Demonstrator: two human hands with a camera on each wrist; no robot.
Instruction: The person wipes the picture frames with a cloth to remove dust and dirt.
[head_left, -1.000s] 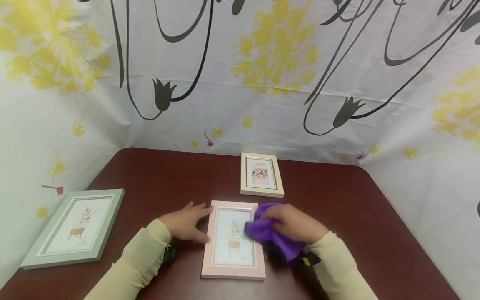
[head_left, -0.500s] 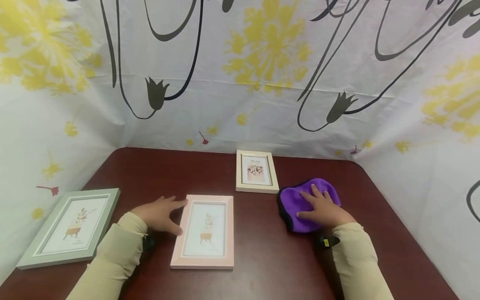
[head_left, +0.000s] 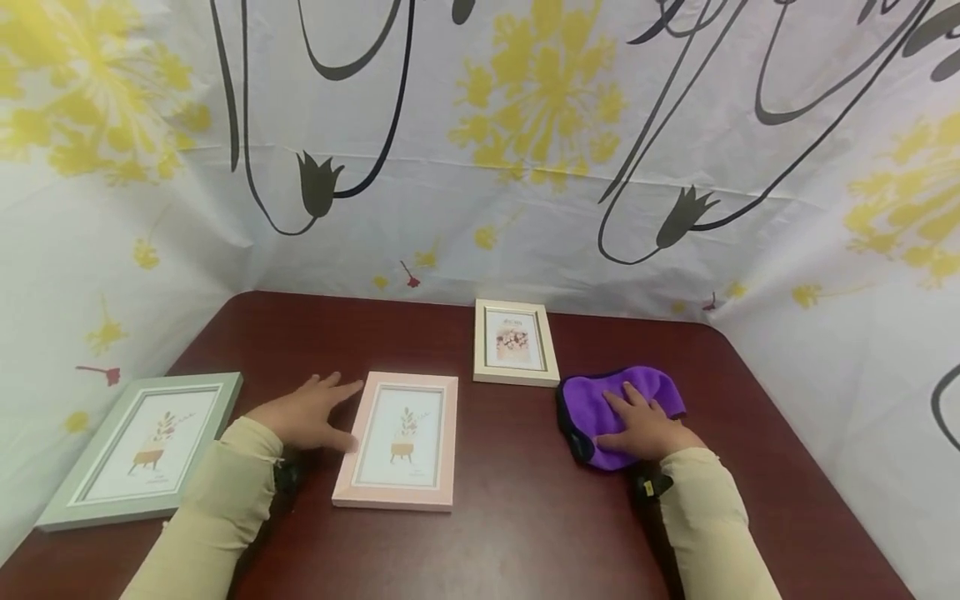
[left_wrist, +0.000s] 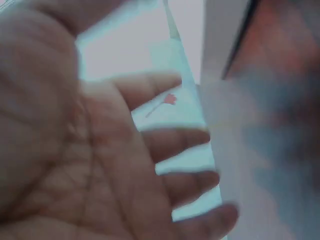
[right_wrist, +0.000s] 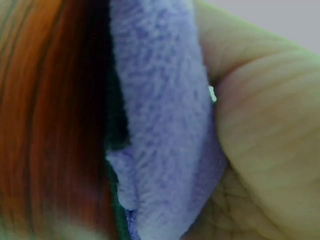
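Pink frame (head_left: 396, 442) beside spread left hand (head_left: 306, 415); spread right hand (head_left: 647, 427) on purple cloth (head_left: 589, 403). Cloth parked, I judge; next needs frame grip.

I wear a pale beige, puffy left sleeve (head_left: 201, 508) and a matching right sleeve (head_left: 712, 517), both creased. A dark left wrist piece (head_left: 287, 473) and dark right wrist piece (head_left: 657, 483) show below, the latter marked yellow. My left hand (head_left: 303, 414) and right hand (head_left: 643, 425) are bare.

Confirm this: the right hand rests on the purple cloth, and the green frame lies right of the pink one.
Wrong on the side: the head view shows the green frame left of the pink frame. The right hand does rest on the purple cloth.
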